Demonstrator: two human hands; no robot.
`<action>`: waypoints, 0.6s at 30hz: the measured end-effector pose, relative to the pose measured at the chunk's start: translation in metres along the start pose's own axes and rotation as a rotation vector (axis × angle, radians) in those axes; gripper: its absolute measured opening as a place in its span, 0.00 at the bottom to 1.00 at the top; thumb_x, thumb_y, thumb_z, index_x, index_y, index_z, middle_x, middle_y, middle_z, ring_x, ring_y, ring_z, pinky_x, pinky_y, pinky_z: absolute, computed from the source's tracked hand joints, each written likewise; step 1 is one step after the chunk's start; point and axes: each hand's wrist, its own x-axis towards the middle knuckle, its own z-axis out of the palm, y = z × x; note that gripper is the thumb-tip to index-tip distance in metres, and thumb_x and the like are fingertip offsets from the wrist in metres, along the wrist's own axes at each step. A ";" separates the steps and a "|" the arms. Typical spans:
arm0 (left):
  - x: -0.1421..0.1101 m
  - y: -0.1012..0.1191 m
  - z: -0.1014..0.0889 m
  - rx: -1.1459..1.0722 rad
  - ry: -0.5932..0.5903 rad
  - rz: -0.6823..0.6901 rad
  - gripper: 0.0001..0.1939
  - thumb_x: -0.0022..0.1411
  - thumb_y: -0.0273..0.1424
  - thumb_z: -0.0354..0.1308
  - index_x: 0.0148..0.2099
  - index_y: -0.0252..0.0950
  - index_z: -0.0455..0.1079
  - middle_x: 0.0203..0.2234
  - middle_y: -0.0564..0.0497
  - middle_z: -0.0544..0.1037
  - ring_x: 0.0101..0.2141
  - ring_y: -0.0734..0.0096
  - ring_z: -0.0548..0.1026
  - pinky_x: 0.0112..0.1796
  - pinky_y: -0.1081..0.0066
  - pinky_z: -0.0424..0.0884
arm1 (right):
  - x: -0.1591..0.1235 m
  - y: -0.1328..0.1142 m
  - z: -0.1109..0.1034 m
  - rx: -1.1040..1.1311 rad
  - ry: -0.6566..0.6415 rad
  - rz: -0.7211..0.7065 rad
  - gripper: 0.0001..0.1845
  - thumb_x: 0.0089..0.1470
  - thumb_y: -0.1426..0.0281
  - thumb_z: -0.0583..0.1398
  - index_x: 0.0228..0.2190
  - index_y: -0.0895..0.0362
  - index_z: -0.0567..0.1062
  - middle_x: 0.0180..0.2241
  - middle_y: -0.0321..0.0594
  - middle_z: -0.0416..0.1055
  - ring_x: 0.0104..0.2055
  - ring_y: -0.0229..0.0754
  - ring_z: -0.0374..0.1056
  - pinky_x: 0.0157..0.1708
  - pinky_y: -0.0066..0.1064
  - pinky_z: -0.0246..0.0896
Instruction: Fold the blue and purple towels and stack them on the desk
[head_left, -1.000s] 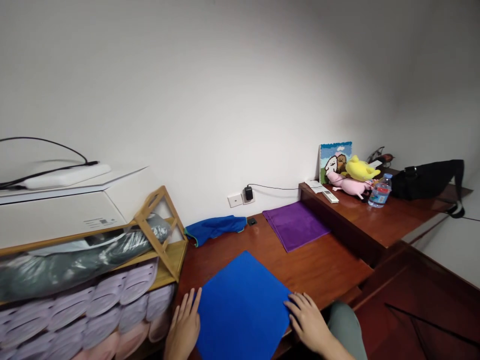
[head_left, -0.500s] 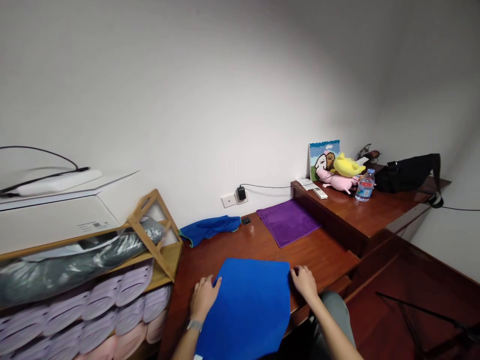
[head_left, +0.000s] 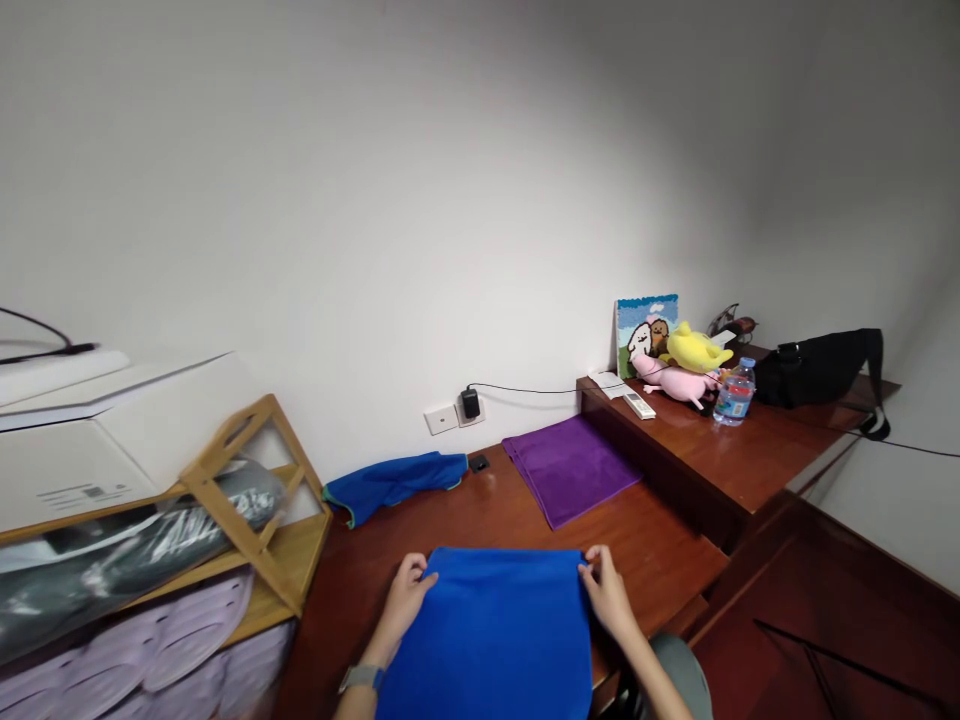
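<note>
A blue cloth [head_left: 495,635] lies spread over the front of the brown desk [head_left: 442,520], its near part running out of the picture at the bottom. My left hand [head_left: 409,597] pinches its far left corner between thumb and fingers. At the far right corner, my right hand [head_left: 606,590] grips the edge the same way. The far edge between both hands looks straight and slightly lifted. Behind it a folded purple cloth [head_left: 571,468] lies flat, and a crumpled blue cloth with a green edge [head_left: 397,486] rests against the wall.
On the raised right section stand a water bottle [head_left: 735,392], pink [head_left: 679,382] and yellow plush toys [head_left: 696,347], a remote [head_left: 639,405] and a black bag [head_left: 817,368]. A charger [head_left: 470,403] with a cable is plugged into the wall. Left is a wooden rack [head_left: 289,560] with lilac slippers [head_left: 199,630].
Both hands have closed on the far corners of the blue cloth, where they rested beside it before. Its far edge is now pulled straighter. The view has shifted slightly.
</note>
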 end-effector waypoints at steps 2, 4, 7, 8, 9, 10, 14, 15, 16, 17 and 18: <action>0.000 0.009 0.006 -0.093 -0.070 0.061 0.22 0.51 0.55 0.63 0.30 0.42 0.65 0.29 0.53 0.77 0.35 0.62 0.79 0.38 0.68 0.75 | 0.013 0.002 -0.023 0.035 0.049 -0.103 0.16 0.68 0.51 0.53 0.41 0.50 0.71 0.33 0.37 0.78 0.35 0.45 0.76 0.38 0.33 0.71; 0.000 0.027 0.018 -0.185 -0.165 0.102 0.24 0.52 0.57 0.63 0.33 0.41 0.73 0.31 0.52 0.79 0.32 0.64 0.78 0.33 0.69 0.75 | 0.036 0.002 -0.053 -0.026 0.078 -0.197 0.17 0.71 0.54 0.51 0.40 0.50 0.73 0.38 0.40 0.79 0.40 0.46 0.77 0.44 0.34 0.72; 0.004 0.068 0.046 -0.316 -0.225 0.176 0.27 0.56 0.57 0.63 0.44 0.40 0.81 0.42 0.46 0.82 0.30 0.67 0.78 0.29 0.69 0.74 | 0.089 0.000 -0.103 -0.222 0.123 -0.338 0.18 0.72 0.61 0.49 0.44 0.51 0.77 0.45 0.45 0.80 0.47 0.49 0.77 0.51 0.39 0.72; 0.008 0.084 0.057 -0.343 -0.200 0.217 0.27 0.57 0.57 0.64 0.46 0.40 0.82 0.47 0.44 0.82 0.33 0.65 0.79 0.31 0.68 0.76 | 0.112 -0.002 -0.117 -0.314 0.134 -0.378 0.18 0.72 0.64 0.48 0.46 0.51 0.77 0.46 0.46 0.79 0.48 0.49 0.76 0.52 0.40 0.71; 0.014 0.098 0.069 -0.368 -0.163 0.263 0.27 0.58 0.56 0.64 0.46 0.41 0.82 0.51 0.44 0.81 0.38 0.63 0.81 0.36 0.67 0.78 | 0.138 -0.005 -0.130 -0.419 0.137 -0.410 0.19 0.72 0.67 0.48 0.48 0.51 0.78 0.47 0.46 0.79 0.47 0.49 0.76 0.52 0.41 0.71; 0.023 0.112 0.081 -0.386 -0.124 0.303 0.25 0.59 0.56 0.64 0.47 0.42 0.83 0.53 0.43 0.80 0.42 0.62 0.81 0.40 0.66 0.79 | 0.166 -0.009 -0.139 -0.532 0.134 -0.434 0.20 0.71 0.70 0.48 0.50 0.52 0.78 0.47 0.46 0.79 0.47 0.49 0.75 0.51 0.41 0.71; 0.093 0.146 0.131 -0.370 -0.021 0.387 0.23 0.65 0.53 0.61 0.52 0.43 0.82 0.56 0.43 0.78 0.46 0.61 0.82 0.46 0.66 0.80 | 0.286 -0.031 -0.138 -0.916 0.108 -0.454 0.23 0.67 0.77 0.49 0.54 0.53 0.78 0.51 0.49 0.78 0.49 0.51 0.72 0.51 0.41 0.67; 0.118 0.149 0.143 -0.340 -0.008 0.388 0.24 0.66 0.52 0.59 0.53 0.43 0.81 0.57 0.43 0.77 0.47 0.61 0.82 0.47 0.65 0.80 | 0.313 -0.036 -0.127 -0.977 0.112 -0.454 0.23 0.67 0.77 0.50 0.55 0.54 0.77 0.55 0.51 0.77 0.52 0.52 0.71 0.53 0.42 0.65; 0.143 0.151 0.154 -0.305 0.002 0.381 0.25 0.68 0.51 0.57 0.56 0.42 0.79 0.60 0.42 0.76 0.49 0.60 0.81 0.49 0.64 0.79 | 0.337 -0.039 -0.114 -1.023 0.118 -0.460 0.24 0.66 0.78 0.51 0.57 0.54 0.77 0.59 0.52 0.74 0.56 0.54 0.70 0.57 0.44 0.63; 0.168 0.150 0.165 -0.272 0.008 0.365 0.26 0.68 0.50 0.55 0.58 0.42 0.78 0.62 0.41 0.74 0.52 0.58 0.80 0.52 0.62 0.78 | 0.356 -0.041 -0.099 -1.056 0.121 -0.473 0.25 0.66 0.78 0.51 0.59 0.54 0.76 0.63 0.53 0.71 0.60 0.56 0.67 0.61 0.48 0.60; 0.190 0.147 0.175 -0.241 0.012 0.344 0.27 0.69 0.49 0.54 0.60 0.40 0.76 0.64 0.39 0.73 0.55 0.56 0.79 0.56 0.59 0.77 | 0.370 -0.039 -0.082 -1.077 0.117 -0.486 0.27 0.66 0.78 0.52 0.61 0.54 0.75 0.68 0.52 0.67 0.64 0.58 0.64 0.64 0.51 0.55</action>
